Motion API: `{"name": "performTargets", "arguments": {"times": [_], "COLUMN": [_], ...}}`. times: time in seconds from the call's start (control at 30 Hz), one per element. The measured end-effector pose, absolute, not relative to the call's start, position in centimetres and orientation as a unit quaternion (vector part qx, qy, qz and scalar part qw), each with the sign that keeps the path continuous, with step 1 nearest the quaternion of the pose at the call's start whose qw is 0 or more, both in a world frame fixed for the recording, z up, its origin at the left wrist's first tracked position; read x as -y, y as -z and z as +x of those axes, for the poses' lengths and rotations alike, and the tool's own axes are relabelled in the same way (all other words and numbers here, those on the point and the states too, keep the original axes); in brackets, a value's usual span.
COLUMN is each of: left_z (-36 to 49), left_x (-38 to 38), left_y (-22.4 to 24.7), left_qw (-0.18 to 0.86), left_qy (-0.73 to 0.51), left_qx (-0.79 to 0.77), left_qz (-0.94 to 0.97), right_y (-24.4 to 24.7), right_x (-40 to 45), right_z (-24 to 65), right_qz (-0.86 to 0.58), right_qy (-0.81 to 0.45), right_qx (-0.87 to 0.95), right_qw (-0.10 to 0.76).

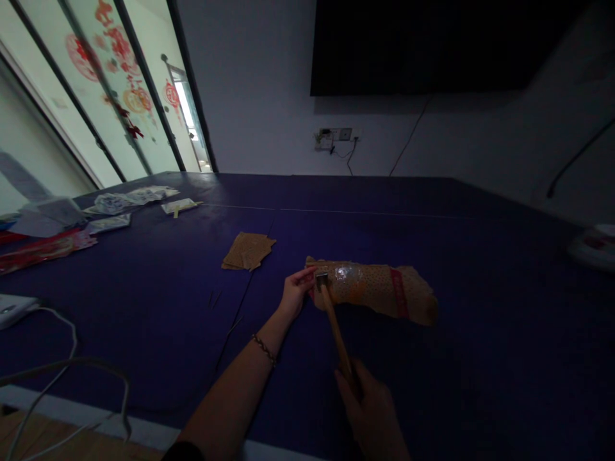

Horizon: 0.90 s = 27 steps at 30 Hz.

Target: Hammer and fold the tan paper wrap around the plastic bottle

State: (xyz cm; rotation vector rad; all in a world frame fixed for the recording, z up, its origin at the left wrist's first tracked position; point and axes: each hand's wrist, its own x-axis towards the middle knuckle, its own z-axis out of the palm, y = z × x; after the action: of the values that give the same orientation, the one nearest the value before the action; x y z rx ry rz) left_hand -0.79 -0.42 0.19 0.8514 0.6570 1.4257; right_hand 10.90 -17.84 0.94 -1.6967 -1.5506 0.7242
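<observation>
A lumpy brown cardboard roll [375,291], with clear tape and a red band, lies across the dark blue tabletop. At its left end is my left hand [294,291], with thumb and fingers closed on the edge; whether anything small is pinched there too is hidden. My right hand [368,400] is wrapped around the wooden handle of a hammer [339,333]. The metal hammer head is over the roll's left end, close to my left fingertips; contact with the cardboard is hard to tell in the dim light.
Flat cardboard pieces [248,250] lie left of the roll, with several thin dark sticks or nails [216,299] nearer me. A white power strip [16,309] and cables are at left, plastic packets [108,223] behind. A pale object [594,246] stands far right.
</observation>
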Motion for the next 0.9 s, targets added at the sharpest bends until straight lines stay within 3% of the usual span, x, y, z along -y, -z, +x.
{"name": "performTargets", "arguments": {"times": [0.47, 0.73, 0.9], "left_z": [-0.8, -1.1, -1.5], "left_x": [0.0, -0.1, -0.4], "left_y": [0.2, 0.3, 0.2], "left_qw": [0.611, 0.578, 0.572], "left_qy": [-0.63, -0.657, -0.68], "left_qx": [-0.288, -0.325, -0.343], "left_qz": [0.383, 0.358, 0.305], "right_y": [-1.8, -2.8, -2.3], "right_x": [18.3, 16.7, 16.6], "right_z": [15.3, 23.6, 27.5], "right_qz": [-0.721, -0.834, -0.853], "right_qy": [-0.241, -0.096, -0.072], "right_qx": [0.54, 0.49, 0.481], "right_qw": [0.361, 0.234, 0.19]}}
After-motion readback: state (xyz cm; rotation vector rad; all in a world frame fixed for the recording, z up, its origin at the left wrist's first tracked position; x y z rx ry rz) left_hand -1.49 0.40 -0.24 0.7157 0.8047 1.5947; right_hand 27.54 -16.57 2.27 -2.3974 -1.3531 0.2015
